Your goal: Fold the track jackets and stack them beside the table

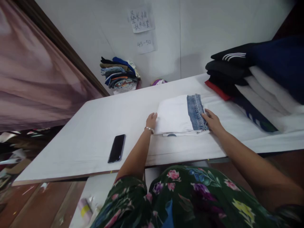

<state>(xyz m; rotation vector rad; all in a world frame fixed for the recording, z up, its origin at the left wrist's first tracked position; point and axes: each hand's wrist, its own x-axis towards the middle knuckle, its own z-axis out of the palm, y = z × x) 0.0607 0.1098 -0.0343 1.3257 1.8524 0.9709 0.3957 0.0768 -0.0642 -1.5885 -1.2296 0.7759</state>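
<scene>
A folded white garment (174,114) with a frayed blue denim band (196,112) along its right side lies flat on the white-covered table. My left hand (151,122), a bracelet on its wrist, is closed at the garment's left edge. At the opposite edge, my right hand (212,122) grips the denim end, its thumb on top and the other fingers partly hidden. A grey patch shows at the garment's near edge.
A black phone (116,148) lies on the table (78,136) left of my forearm. Folded clothes (121,74) are stacked at the back left. A larger clothing pile (228,68) stands on the right. Handwritten papers (142,20) hang on the wall; a pink curtain (40,69) hangs left.
</scene>
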